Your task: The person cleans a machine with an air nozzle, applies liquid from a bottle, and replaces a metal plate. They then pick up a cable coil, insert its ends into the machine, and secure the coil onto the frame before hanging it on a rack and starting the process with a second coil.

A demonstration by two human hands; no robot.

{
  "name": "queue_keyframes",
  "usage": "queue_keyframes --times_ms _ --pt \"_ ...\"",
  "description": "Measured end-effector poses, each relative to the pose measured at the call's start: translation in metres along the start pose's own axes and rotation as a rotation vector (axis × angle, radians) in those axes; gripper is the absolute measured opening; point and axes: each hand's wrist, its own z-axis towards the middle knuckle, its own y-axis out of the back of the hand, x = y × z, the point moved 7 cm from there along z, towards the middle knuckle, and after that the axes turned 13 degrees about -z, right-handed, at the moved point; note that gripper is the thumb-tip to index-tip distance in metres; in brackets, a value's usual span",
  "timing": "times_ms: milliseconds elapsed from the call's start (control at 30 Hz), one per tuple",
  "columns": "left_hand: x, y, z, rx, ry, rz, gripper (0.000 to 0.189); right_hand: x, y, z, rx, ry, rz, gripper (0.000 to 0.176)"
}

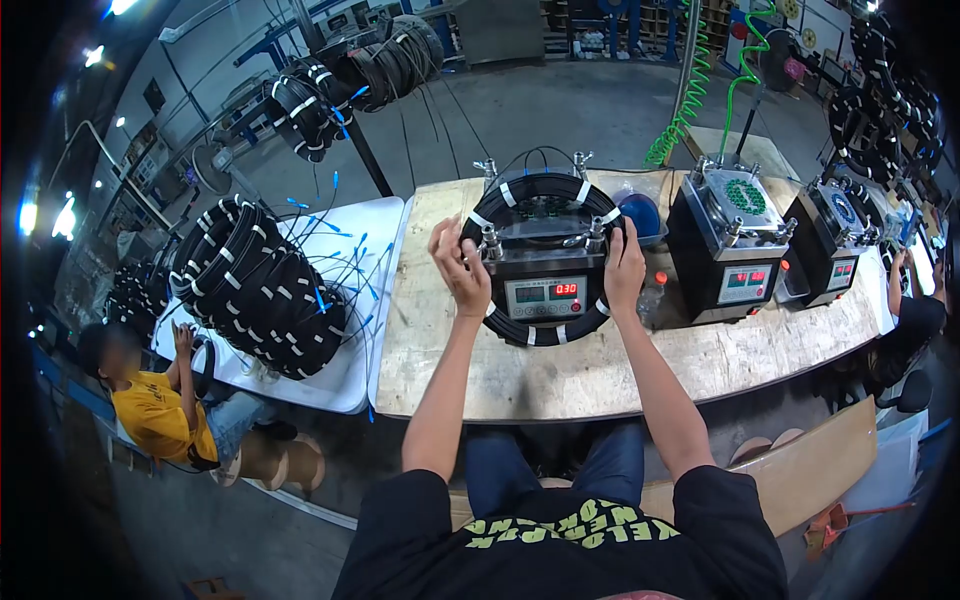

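A coil of black cable (528, 333) bound with white ties hangs as a ring in front of and around a small metal machine (545, 268). The machine's panel has a red lit display reading 0.30. My left hand (461, 268) grips the ring's left side, fingers bent at its edge. On the opposite side my right hand (625, 268) has its fingers round the coil, thumb toward the machine. Metal clamps (490, 243) stand at the machine's upper corners; the middle of its top is partly hidden by the coil.
To the right stand two similar machines (722, 250) (832, 240) on the wooden table (450, 370), near a blue bowl (640, 214) and a small bottle (655, 290). Cable coils (265, 290) are piled on the white table (340, 395) at left. Co-workers (160, 410) sit at both sides.
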Motion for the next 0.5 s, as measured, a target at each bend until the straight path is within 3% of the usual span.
queue_keyframes --times_ms 67,200,233,333,367,467,500 --pt "0.001 0.011 -0.005 -0.192 0.076 -0.009 0.025 -0.005 -0.001 -0.003 -0.026 0.031 0.016 0.049" --pt "0.04 0.025 -0.039 0.037 0.309 0.485 0.015 -0.002 0.002 -0.005 -0.009 0.031 0.009 0.049" --pt "0.022 0.02 -0.039 -0.021 0.113 0.426 0.016 -0.003 0.0 -0.006 -0.036 0.049 0.002 0.048" --pt "0.005 0.018 -0.045 -0.044 0.242 0.242 0.024 -0.004 0.001 -0.005 -0.011 0.038 -0.003 0.05" --pt "-0.017 0.014 -0.039 0.016 0.023 0.325 0.03 -0.004 0.0 -0.006 0.015 0.021 -0.001 0.052" --pt "-0.041 0.014 -0.027 0.016 0.014 0.356 0.033 -0.005 0.0 -0.005 0.022 0.027 -0.013 0.053" --pt "-0.02 0.02 -0.032 -0.001 0.197 0.266 0.034 -0.007 -0.002 -0.006 0.018 0.034 -0.014 0.052"
